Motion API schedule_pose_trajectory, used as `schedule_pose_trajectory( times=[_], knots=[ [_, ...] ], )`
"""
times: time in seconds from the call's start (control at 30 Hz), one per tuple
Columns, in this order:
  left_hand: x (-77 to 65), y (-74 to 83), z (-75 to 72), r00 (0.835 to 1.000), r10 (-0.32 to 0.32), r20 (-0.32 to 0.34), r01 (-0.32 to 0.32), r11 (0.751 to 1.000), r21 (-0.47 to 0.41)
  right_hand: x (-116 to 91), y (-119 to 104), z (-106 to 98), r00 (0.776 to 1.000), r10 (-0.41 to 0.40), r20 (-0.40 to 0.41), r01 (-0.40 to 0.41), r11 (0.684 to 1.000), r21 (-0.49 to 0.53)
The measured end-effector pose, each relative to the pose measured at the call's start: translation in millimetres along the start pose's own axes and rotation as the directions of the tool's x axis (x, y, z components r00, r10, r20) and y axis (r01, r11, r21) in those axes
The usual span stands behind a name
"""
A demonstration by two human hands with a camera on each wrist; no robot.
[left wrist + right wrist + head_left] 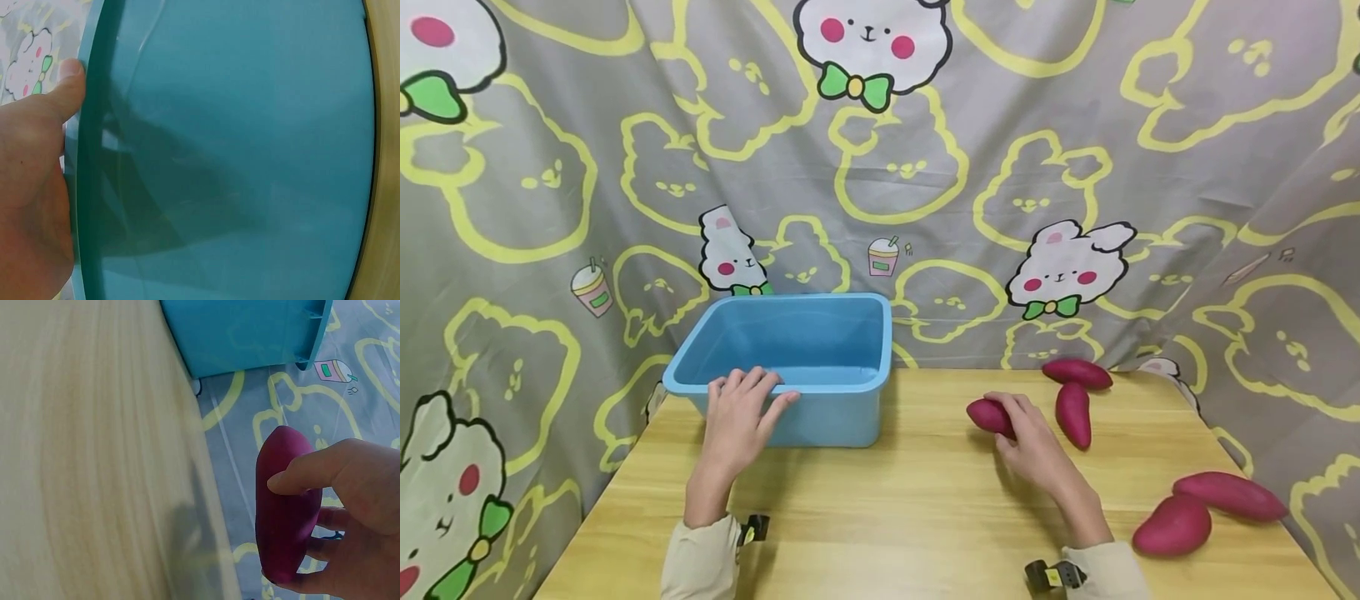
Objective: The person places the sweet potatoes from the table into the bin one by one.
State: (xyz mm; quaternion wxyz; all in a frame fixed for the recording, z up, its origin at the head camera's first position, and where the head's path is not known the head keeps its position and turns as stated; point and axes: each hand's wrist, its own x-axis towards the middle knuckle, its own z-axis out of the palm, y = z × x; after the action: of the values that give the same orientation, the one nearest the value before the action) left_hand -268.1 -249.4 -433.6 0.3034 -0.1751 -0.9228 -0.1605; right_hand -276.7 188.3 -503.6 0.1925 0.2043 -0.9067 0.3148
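A light blue plastic bin (880, 350) stands at the back left of the table. My left hand (737, 421) holds its near rim, fingers hooked over the edge and thumb spread to the right; in the left wrist view the thumb (69, 87) lies at the rim beside the outer wall. At the right, my right hand (1037, 446) grips a purple-red sweet potato (988, 417), thumb on one side and fingers on the other. In the right wrist view this sweet potato (278, 519) shows almost whole, close over the table.
Two more sweet potatoes (1075, 414) lie touching at the back right, beyond my right hand. Another pair (1172, 525) rests near the right edge of the wooden table (887, 517). A grey patterned cloth (947, 192) hangs behind and around the sides.
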Motion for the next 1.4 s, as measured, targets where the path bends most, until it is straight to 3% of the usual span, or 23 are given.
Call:
schedule_pose_trajectory(
  times=[0.7, 1.4],
  knots=[
    [1.5, -2.9, 0.4, 1.000, -0.014, 0.018, 0.014, 1.000, 0.014, 1.4, -13.7, -19.2, 0.999, -0.027, -0.043, 0.026, 1.000, -0.010],
    [-0.4, -0.4, 1.5, 1.000, -0.016, 0.014, 0.016, 1.000, 0.020, 5.9, -15.4, -21.7, 0.994, -0.051, -0.100, 0.050, 0.999, -0.018]
  ],
)
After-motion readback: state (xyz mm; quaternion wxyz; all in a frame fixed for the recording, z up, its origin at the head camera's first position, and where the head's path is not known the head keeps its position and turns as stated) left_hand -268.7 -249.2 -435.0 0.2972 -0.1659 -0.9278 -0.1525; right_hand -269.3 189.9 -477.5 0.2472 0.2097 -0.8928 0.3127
